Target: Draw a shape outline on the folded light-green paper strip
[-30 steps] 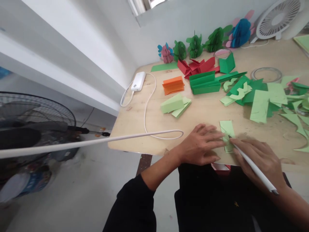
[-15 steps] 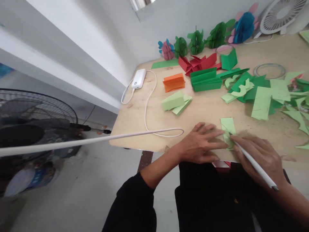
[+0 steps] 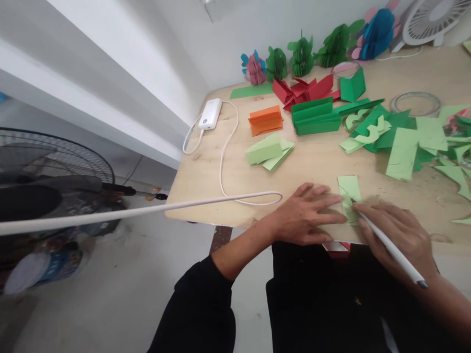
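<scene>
A small light green paper strip (image 3: 348, 186) lies near the front edge of the table, with thin curved lines drawn on it. My left hand (image 3: 307, 213) rests flat with its fingers spread, the fingertips on the strip's left edge. In my right hand (image 3: 399, 235) is a white pen (image 3: 390, 247), held between thumb and fingers. Its dark tip touches or nearly touches the strip. To the left of the strip, two folded light green papers (image 3: 268, 149) lie on the table.
Orange (image 3: 265, 121), green (image 3: 317, 117) and red folded papers (image 3: 307, 90) lie behind, green scraps (image 3: 403, 152) to the right. Paper figures (image 3: 301, 56) and a small white fan (image 3: 434, 22) line the wall. A white cable runs from a power bank (image 3: 210, 113) across the left side.
The view has shifted slightly. The pen tip stays near the middle of the strip, and both hands hold nearly the same places.
</scene>
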Demonstrator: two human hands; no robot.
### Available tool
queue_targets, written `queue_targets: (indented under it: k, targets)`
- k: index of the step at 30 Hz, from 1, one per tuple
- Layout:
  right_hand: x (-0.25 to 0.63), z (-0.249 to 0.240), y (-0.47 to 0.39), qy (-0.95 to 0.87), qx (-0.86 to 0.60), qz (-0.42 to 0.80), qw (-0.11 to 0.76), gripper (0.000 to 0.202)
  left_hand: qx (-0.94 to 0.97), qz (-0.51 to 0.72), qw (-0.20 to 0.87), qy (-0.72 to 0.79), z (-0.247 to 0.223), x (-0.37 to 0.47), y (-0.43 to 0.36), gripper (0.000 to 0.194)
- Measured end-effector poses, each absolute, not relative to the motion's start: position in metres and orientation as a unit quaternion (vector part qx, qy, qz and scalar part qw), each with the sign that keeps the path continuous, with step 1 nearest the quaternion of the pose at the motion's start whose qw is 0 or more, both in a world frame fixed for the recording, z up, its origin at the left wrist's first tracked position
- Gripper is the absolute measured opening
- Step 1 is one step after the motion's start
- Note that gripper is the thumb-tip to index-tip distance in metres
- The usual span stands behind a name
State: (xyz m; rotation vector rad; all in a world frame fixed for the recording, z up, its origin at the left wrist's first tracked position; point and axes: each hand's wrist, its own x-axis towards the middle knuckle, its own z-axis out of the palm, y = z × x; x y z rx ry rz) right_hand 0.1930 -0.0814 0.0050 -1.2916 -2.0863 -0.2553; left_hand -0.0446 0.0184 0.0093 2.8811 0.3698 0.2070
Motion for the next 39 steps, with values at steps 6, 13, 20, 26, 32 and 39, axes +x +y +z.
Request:
queue_targets:
  k: [6, 13, 20, 26, 32, 39]
  targets:
    - [0.1957, 0.0009, -0.0841, -0.793, -0.512, -0.083, 0.319, 0.05, 0.976, 0.088, 0.145, 0.136, 0.0125, -0.0438, 0.02, 0.048]
    - [0.1976, -0.0003, -0.0836, -0.791, -0.511, -0.076, 0.327, 0.046, 0.975, 0.08, 0.152, 0.144, 0.0144, -0.043, 0.0212, 0.047]
    - [0.1931, 0.0045, -0.0818, -0.793, -0.499, -0.097, 0.336, 0.047, 0.98, 0.065, 0.136, 0.132, 0.0133, -0.0423, 0.0201, 0.048]
    - [0.1925, 0.0049, -0.0811, -0.795, -0.494, -0.098, 0.338, 0.047, 0.983, 0.068, 0.119, 0.123, 0.0124, -0.0429, 0.0199, 0.049]
    - [0.1944, 0.0023, -0.0837, -0.784, -0.517, -0.07, 0.337, 0.047, 0.984, 0.069, 0.112, 0.124, 0.0111, -0.0432, 0.0192, 0.049]
    - [0.1956, 0.0058, -0.0845, -0.747, -0.558, 0.002, 0.361, 0.032, 0.982, 0.073, 0.117, 0.128, 0.01, -0.0429, 0.0185, 0.049]
